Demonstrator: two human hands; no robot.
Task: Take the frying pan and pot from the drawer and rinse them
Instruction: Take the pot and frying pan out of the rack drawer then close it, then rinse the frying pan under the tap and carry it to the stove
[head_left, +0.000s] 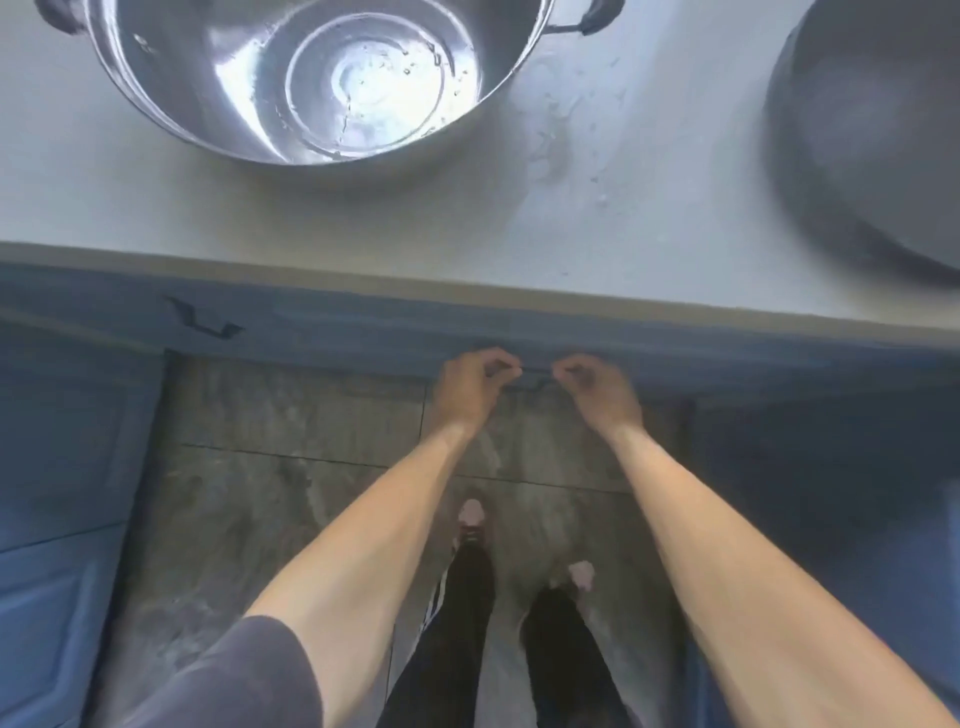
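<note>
Nearest the viewer, a dark sleeve (228, 675) covers the person's left upper arm, and both bare forearms reach forward and down over a grey tiled floor (291, 499). Two legs in dark trousers (467, 623) with white side stripes stand between the arms, feet pointing toward the cabinets.

Beyond the feet, the left hand (467, 389) and right hand (597, 389) sit close together at the blue drawer front (363, 332), just below the worktop edge. The fingers (498, 364) of each hand are curled and appear to hook a thin dark handle (535, 371) running between them; motion blur makes the exact grip hard to judge. A second dark handle (202, 317) shows further left on the same blue band. A blue cabinet door (57, 467) lies at the left of the view.

Above the drawer, the pale worktop (156, 197) carries both task items. The steel pot (311, 78), with dark side handles, stands at upper centre, its inside wet and shining. Water drops (561, 140) lie on the worktop just right of it. The dark frying pan (872, 130) rests at the far right, apart from the pot and partly cut off by the frame edge.
</note>
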